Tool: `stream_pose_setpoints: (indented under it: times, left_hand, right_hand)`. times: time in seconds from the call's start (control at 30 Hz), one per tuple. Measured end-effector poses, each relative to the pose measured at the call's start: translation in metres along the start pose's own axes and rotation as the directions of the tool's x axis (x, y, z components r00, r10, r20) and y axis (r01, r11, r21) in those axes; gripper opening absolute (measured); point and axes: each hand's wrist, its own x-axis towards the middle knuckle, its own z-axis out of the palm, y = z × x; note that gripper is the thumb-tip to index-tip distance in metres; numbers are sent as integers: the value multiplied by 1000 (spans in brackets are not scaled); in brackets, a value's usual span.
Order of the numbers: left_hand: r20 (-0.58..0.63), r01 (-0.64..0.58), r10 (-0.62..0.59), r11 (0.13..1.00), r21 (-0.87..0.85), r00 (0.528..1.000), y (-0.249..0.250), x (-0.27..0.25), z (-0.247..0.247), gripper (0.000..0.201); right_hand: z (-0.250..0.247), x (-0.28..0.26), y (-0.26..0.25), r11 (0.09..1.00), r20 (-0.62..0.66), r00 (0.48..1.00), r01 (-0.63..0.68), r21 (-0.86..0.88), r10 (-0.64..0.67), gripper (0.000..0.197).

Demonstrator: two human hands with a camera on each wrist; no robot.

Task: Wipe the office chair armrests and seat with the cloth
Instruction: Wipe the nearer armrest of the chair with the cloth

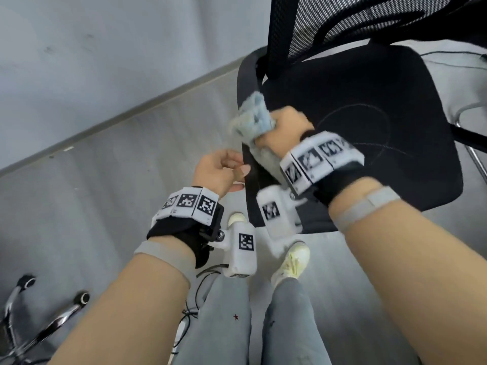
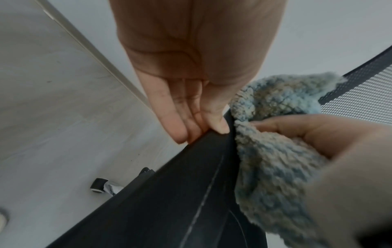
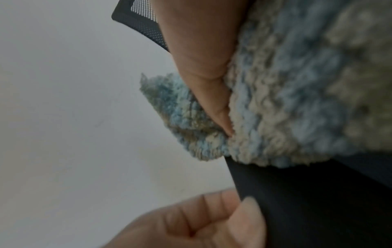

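Pale grey floor [image 1: 110, 196], skirting strip [image 1: 131, 114] along the wall [image 1: 79, 48] — chrome castor legs [image 1: 52, 322] lower left, thin cables [image 1: 448, 55] far right.

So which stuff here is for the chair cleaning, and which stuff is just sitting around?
For the job:
- cloth, gripped by the right hand
- armrest, steadied by the left hand
- seat
- mesh backrest, same chair

Just around:
- another chair's chrome base
- cables on the floor
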Motion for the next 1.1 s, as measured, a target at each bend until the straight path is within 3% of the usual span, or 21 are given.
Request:
stream_pose_setpoints:
  times: [0.1,0.23,0.27,0.33,0.43,0.53,0.7,0.8,0.9,0.93,1.0,1.1]
  left_hand:
    - [-21,-21,21,1000,18,1000,4,5,-2,22]
    - [-30,-33,32,999,-17,999,7,5,-2,25]
    - [-39,-29,27,998,-50,999,4,4,-1,21]
    - [-38,-2,-3,993,-119,999,-4,-1,2,13]
    - [-12,33,-36,980,-194,999,-4,-4,1,11]
    - [-27,4,-7,993,-117,1000,5,1,-1,17]
    - [12,4,-3,999,-48,1000,8,1,0,19]
    - [22,24,-22,998,-64,1000,6,0,-1,20]
    - [37,66,-63,994,-85,997,6,-1,-3,16]
    - [42,75,-72,994,-82,997,6,-1,-4,14]
    - [55,79,-75,994,-72,996,7,0,-5,14]
    - [71,85,-81,994,-65,994,8,1,-6,16]
  right_hand:
    - [3,4,4,995,23,999,46,90,-48,18]
    - [22,-54,45,996,69,996,51,76,-56,17]
    - [26,-65,50,994,93,994,49,93,-57,26]
    - [27,-65,51,993,80,995,58,101,-66,36]
    - [24,-49,39,992,-7,992,127,20,-127,20]
    - [32,-56,46,988,-20,988,151,13,-151,24]
    - [50,-93,84,982,69,983,176,-63,-171,35]
    - [37,-81,68,975,-46,982,185,126,-181,43]
    - [11,-47,38,926,-230,964,205,317,-134,22]
    - [5,-35,31,932,-227,965,198,304,-131,17]
    - [6,-24,27,962,-138,975,197,186,-173,28]
    - [33,-54,49,979,20,984,173,112,-176,38]
